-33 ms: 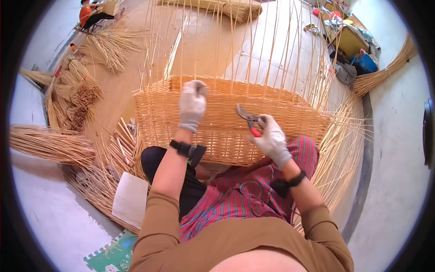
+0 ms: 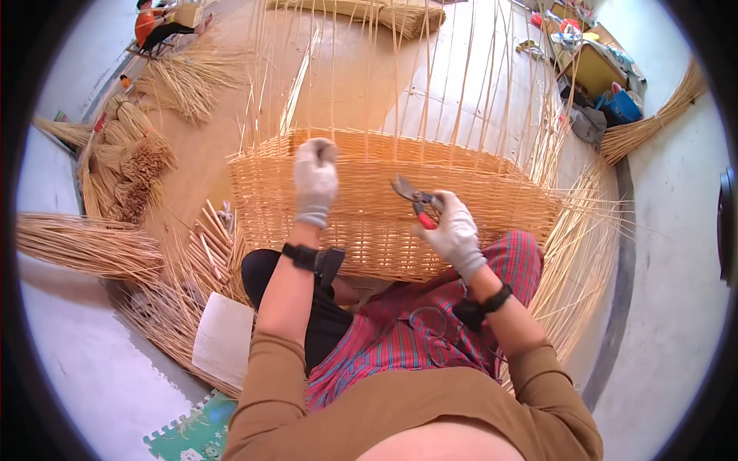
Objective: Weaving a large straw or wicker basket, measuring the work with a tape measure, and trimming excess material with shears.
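A long woven wicker basket [image 2: 361, 200] stands across my lap, with tall upright stakes [image 2: 457, 107] rising from it. My left hand [image 2: 315, 180], in a pale glove, is closed at the basket's near upper edge; whatever its fingers grip is hidden. In my gloved right hand [image 2: 455, 230] are pruning shears [image 2: 415, 196] with a red handle, held in front of the woven side with their dark jaws pointing up and left.
Reed bundles [image 2: 84, 242] lie at left and back; loose canes [image 2: 576, 253] spread at right. A person [image 2: 154, 27] sits at top left. Cluttered furniture [image 2: 596, 73] and a blue container [image 2: 619, 104] stand back right. A white board [image 2: 223, 338] and green mat [image 2: 188, 430] lie lower left.
Both my hands have shifted slightly to the left, the right one carrying the shears with it.
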`<move>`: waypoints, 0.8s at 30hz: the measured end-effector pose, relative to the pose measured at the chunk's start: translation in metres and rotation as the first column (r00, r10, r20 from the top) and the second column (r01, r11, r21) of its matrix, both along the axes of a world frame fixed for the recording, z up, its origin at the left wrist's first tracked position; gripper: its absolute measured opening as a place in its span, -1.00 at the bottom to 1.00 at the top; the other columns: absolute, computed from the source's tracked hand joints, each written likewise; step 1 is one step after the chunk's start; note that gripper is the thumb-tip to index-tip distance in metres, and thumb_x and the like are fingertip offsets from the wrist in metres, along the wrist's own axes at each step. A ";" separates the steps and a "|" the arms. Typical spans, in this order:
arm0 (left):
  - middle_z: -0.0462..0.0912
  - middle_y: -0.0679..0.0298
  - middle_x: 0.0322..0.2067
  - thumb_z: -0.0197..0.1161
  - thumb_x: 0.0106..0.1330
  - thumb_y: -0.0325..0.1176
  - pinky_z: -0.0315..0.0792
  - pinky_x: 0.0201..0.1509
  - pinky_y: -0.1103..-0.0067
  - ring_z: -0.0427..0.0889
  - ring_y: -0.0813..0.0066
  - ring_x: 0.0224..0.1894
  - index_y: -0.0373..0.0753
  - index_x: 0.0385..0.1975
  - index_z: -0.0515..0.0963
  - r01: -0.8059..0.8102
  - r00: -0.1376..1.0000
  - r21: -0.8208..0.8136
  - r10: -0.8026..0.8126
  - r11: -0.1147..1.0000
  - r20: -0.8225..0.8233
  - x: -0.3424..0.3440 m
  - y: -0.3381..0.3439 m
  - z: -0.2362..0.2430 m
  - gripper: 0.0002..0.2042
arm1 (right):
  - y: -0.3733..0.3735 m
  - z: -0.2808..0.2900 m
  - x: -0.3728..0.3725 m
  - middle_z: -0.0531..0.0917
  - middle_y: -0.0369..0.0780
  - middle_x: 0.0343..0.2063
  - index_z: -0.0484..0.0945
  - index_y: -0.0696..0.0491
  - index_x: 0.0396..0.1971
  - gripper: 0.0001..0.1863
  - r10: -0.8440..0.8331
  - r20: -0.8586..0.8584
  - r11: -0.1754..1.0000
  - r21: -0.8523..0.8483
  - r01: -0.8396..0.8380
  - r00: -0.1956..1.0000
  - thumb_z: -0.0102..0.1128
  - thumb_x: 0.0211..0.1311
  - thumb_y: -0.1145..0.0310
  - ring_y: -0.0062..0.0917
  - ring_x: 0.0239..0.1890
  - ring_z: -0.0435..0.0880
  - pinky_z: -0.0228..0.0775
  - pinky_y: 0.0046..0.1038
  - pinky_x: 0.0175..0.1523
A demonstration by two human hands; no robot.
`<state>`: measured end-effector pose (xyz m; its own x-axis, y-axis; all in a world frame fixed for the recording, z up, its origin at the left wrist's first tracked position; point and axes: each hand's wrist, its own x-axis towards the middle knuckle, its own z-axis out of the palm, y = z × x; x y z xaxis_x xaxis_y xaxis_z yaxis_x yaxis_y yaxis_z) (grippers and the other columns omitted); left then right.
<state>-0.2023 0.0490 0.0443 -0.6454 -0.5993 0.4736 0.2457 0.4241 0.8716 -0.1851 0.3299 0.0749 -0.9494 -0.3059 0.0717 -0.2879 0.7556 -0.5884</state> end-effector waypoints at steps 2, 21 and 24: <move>0.56 0.39 -0.41 0.30 0.37 -0.49 0.42 -0.36 0.60 0.51 0.61 -0.43 -0.22 -0.24 0.54 0.061 0.981 0.214 -0.098 0.975 0.166 0.020 -0.026 0.010 -0.93 | -0.027 -0.009 -0.008 0.60 -0.12 -0.06 0.42 0.07 0.15 -0.14 0.092 -0.259 0.996 0.044 -0.083 0.961 0.62 -0.19 0.07 -0.23 0.06 0.58 0.34 -0.18 0.21; 0.62 0.16 -0.27 0.35 0.30 -0.31 0.50 -0.09 0.38 0.65 0.18 -0.21 -0.09 -0.19 0.68 0.261 0.818 -0.396 0.016 0.880 0.575 0.015 -0.062 0.013 -0.86 | -0.085 0.088 -0.103 0.63 -0.24 -0.18 0.56 -0.07 -0.07 -0.58 0.515 -0.469 0.778 0.606 -0.163 0.717 0.46 0.07 0.19 -0.33 -0.03 0.63 0.46 -0.28 0.09; 0.60 0.16 -0.30 0.36 0.29 -0.35 0.50 -0.11 0.38 0.64 0.21 -0.23 -0.14 -0.25 0.66 0.197 0.808 -0.298 0.017 0.934 0.589 0.010 -0.057 0.012 -0.90 | -0.121 0.113 -0.122 0.65 -0.29 -0.17 0.59 -0.09 -0.07 -0.64 0.720 -0.266 0.483 0.856 -0.187 0.641 0.41 0.11 0.27 -0.41 0.01 0.63 0.43 -0.32 0.13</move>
<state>-0.1921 -0.0082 0.0560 -0.9027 -0.4018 0.1539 -0.2019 0.7114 0.6732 -0.3067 0.2090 0.1876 -0.4981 -0.8668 0.0231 -0.7636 0.4511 0.4621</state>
